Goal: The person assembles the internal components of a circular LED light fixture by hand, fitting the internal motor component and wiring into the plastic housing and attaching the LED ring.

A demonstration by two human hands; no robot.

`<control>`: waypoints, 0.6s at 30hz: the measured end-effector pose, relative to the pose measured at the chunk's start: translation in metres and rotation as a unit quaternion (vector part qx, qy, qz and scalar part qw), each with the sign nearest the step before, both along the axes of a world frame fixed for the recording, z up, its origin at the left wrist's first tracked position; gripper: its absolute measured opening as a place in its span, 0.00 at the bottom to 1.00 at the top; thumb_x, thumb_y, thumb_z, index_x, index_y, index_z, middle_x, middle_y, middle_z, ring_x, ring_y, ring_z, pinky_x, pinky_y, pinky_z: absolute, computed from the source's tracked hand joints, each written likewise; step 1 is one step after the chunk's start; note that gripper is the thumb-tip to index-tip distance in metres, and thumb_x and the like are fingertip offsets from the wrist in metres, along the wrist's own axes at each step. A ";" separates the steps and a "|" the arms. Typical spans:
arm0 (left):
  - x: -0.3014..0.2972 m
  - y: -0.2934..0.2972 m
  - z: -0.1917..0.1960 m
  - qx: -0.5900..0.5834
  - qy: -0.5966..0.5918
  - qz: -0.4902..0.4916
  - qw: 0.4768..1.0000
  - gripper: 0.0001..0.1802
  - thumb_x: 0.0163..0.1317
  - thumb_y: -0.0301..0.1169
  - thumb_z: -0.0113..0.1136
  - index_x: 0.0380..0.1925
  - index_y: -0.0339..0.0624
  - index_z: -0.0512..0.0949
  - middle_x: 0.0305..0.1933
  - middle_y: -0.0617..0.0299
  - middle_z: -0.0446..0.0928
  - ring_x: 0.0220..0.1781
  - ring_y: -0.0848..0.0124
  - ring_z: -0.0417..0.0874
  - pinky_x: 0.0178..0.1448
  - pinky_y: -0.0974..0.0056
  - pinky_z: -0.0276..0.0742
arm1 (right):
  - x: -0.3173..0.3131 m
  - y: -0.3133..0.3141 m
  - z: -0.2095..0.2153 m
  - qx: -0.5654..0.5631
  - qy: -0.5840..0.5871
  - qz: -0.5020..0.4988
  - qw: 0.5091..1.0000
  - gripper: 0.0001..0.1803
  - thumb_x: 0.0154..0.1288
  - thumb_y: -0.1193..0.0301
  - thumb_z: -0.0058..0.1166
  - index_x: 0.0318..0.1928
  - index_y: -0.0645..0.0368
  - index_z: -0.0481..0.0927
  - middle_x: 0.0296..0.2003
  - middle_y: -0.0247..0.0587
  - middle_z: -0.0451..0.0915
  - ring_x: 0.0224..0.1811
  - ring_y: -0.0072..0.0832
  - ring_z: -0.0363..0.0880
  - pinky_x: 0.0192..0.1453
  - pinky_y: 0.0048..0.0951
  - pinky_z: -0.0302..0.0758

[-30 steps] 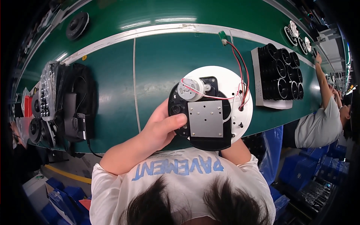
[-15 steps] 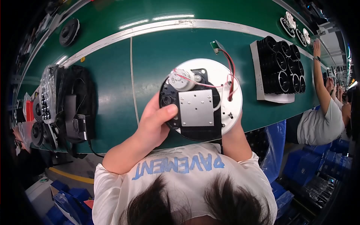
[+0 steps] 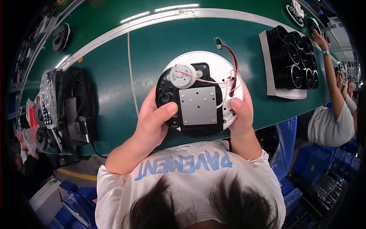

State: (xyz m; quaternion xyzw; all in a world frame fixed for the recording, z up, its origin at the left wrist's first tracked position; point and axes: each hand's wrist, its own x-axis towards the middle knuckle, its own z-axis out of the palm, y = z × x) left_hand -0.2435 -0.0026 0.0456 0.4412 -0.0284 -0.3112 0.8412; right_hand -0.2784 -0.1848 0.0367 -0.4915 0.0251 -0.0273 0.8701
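The long green bench [image 3: 114, 84] with its pale metal edge strip curves away beyond both hands, smooth and slightly glossy. Held just above it, between the two grips, is the round white plastic disc assembly [image 3: 213, 65], which carries a black moulded plastic housing [image 3: 190, 131] on its face. Screwed to that housing is a square, matt grey metal plate [image 3: 200, 105], and above the plate sits a small round silvery motor [image 3: 182, 75], from which thin red and white wires [image 3: 232, 65] loop to the disc's right rim.

The left hand [image 3: 152, 122] is closed on the housing's left edge, thumb pressed flat on top. The right hand [image 3: 240, 114] clamps the disc's right rim, thumb lying close to the wires. Handling this well seems to call for even support on both sides and keeping the right thumb off the wires.

Far to the right of the right grip lies a white tray of black ribbed cylinders [image 3: 289, 57].
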 end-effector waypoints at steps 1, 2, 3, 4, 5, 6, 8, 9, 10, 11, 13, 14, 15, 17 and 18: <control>-0.001 0.001 -0.001 0.000 -0.003 0.003 1.000 0.32 0.53 0.35 0.57 0.56 0.33 0.58 0.51 0.56 0.69 0.52 0.69 0.72 0.55 0.65 0.67 | 0.000 0.000 0.000 -0.001 -0.002 0.002 1.000 0.43 0.49 0.56 0.55 0.58 0.72 0.55 0.51 0.50 0.68 0.53 0.32 0.68 0.56 0.30 0.65; -0.001 0.001 -0.001 0.000 -0.006 0.006 1.000 0.33 0.53 0.35 0.57 0.56 0.33 0.58 0.51 0.55 0.69 0.52 0.69 0.72 0.55 0.64 0.67 | 0.000 -0.001 0.000 0.000 -0.002 0.002 1.000 0.43 0.49 0.56 0.55 0.58 0.72 0.55 0.51 0.50 0.68 0.53 0.32 0.68 0.56 0.30 0.65; -0.001 0.001 -0.001 0.001 -0.006 0.006 1.000 0.33 0.53 0.35 0.57 0.56 0.33 0.58 0.51 0.55 0.69 0.52 0.69 0.72 0.55 0.64 0.67 | 0.000 -0.001 -0.001 -0.003 -0.010 0.006 1.000 0.42 0.50 0.57 0.55 0.58 0.73 0.55 0.51 0.50 0.68 0.53 0.32 0.68 0.56 0.30 0.65; -0.001 0.001 -0.001 0.000 -0.005 0.007 1.000 0.33 0.53 0.34 0.57 0.56 0.33 0.58 0.51 0.55 0.69 0.52 0.69 0.72 0.56 0.64 0.67 | 0.000 -0.001 -0.001 -0.007 -0.018 0.011 1.000 0.42 0.50 0.57 0.54 0.59 0.73 0.55 0.51 0.50 0.68 0.53 0.32 0.68 0.56 0.30 0.65; -0.002 0.001 -0.001 -0.001 -0.004 0.009 1.000 0.33 0.52 0.33 0.57 0.56 0.33 0.58 0.51 0.55 0.69 0.52 0.69 0.72 0.56 0.64 0.67 | -0.001 -0.002 -0.001 -0.006 -0.018 0.011 1.000 0.42 0.50 0.57 0.54 0.59 0.73 0.55 0.51 0.50 0.68 0.53 0.32 0.68 0.56 0.30 0.65; -0.002 0.001 -0.001 0.000 -0.004 0.009 1.000 0.33 0.52 0.33 0.57 0.56 0.33 0.58 0.51 0.55 0.69 0.52 0.69 0.72 0.56 0.64 0.67 | -0.002 -0.002 -0.001 -0.014 -0.021 0.008 1.000 0.42 0.51 0.57 0.54 0.59 0.73 0.54 0.51 0.50 0.68 0.53 0.32 0.68 0.57 0.30 0.65; -0.003 0.002 -0.001 -0.008 -0.018 0.010 1.000 0.35 0.52 0.34 0.59 0.57 0.32 0.57 0.53 0.54 0.68 0.54 0.68 0.70 0.58 0.63 0.65 | -0.003 -0.001 -0.001 -0.021 -0.026 0.008 0.999 0.42 0.52 0.57 0.54 0.59 0.73 0.54 0.51 0.49 0.68 0.53 0.32 0.68 0.57 0.30 0.65; -0.003 0.002 -0.001 -0.008 -0.018 0.012 1.000 0.35 0.52 0.34 0.59 0.57 0.32 0.57 0.53 0.54 0.68 0.54 0.68 0.70 0.58 0.63 0.65 | -0.004 0.001 -0.001 -0.023 -0.038 -0.001 0.999 0.41 0.52 0.57 0.53 0.59 0.73 0.54 0.51 0.49 0.68 0.53 0.32 0.68 0.57 0.30 0.64; -0.004 0.001 -0.001 0.006 -0.077 0.023 0.997 0.36 0.52 0.34 0.60 0.57 0.32 0.56 0.54 0.53 0.67 0.56 0.67 0.69 0.59 0.63 0.63 | -0.004 0.002 -0.002 -0.025 -0.051 -0.008 0.998 0.41 0.53 0.57 0.52 0.59 0.73 0.54 0.51 0.49 0.68 0.54 0.32 0.68 0.58 0.30 0.63; -0.004 0.001 -0.001 0.021 -0.136 0.035 0.990 0.38 0.51 0.35 0.61 0.58 0.31 0.55 0.55 0.53 0.66 0.57 0.67 0.68 0.60 0.63 0.62 | -0.005 0.002 -0.005 -0.025 -0.053 -0.004 0.998 0.41 0.53 0.57 0.52 0.59 0.73 0.54 0.51 0.49 0.68 0.54 0.32 0.68 0.58 0.30 0.63; -0.009 0.001 -0.003 0.026 -0.240 0.078 0.967 0.42 0.47 0.30 0.64 0.58 0.28 0.51 0.56 0.50 0.63 0.57 0.65 0.66 0.61 0.63 0.61 | -0.006 0.002 -0.013 -0.082 -0.058 -0.044 0.994 0.39 0.54 0.57 0.50 0.58 0.73 0.55 0.51 0.49 0.68 0.54 0.31 0.67 0.58 0.30 0.62; -0.011 0.001 -0.006 0.040 -0.302 0.100 0.947 0.42 0.45 0.28 0.64 0.58 0.28 0.51 0.54 0.49 0.64 0.56 0.65 0.67 0.59 0.63 0.62 | -0.003 0.000 -0.014 -0.110 -0.066 -0.025 0.991 0.37 0.55 0.56 0.49 0.57 0.72 0.56 0.51 0.47 0.68 0.53 0.30 0.67 0.57 0.29 0.63; -0.012 0.002 -0.008 0.056 -0.362 0.122 0.922 0.42 0.43 0.26 0.64 0.57 0.28 0.52 0.53 0.49 0.64 0.55 0.64 0.68 0.58 0.63 0.63 | -0.003 0.002 -0.015 -0.096 -0.030 -0.020 0.995 0.35 0.57 0.55 0.48 0.56 0.70 0.58 0.49 0.45 0.69 0.51 0.28 0.68 0.56 0.28 0.63; -0.008 0.002 -0.007 0.111 -0.422 0.140 0.889 0.39 0.37 0.24 0.65 0.52 0.28 0.58 0.44 0.52 0.68 0.43 0.67 0.72 0.47 0.65 0.69 | -0.006 0.003 -0.016 -0.101 -0.007 -0.020 0.995 0.34 0.58 0.54 0.48 0.56 0.68 0.60 0.48 0.42 0.70 0.50 0.27 0.68 0.55 0.27 0.63; -0.007 0.003 -0.006 0.140 -0.439 0.133 0.877 0.38 0.36 0.24 0.65 0.50 0.29 0.60 0.42 0.52 0.69 0.41 0.68 0.73 0.45 0.66 0.69 | -0.004 0.004 -0.015 -0.074 -0.025 -0.016 0.997 0.33 0.58 0.54 0.49 0.55 0.67 0.61 0.48 0.42 0.70 0.50 0.27 0.68 0.55 0.27 0.63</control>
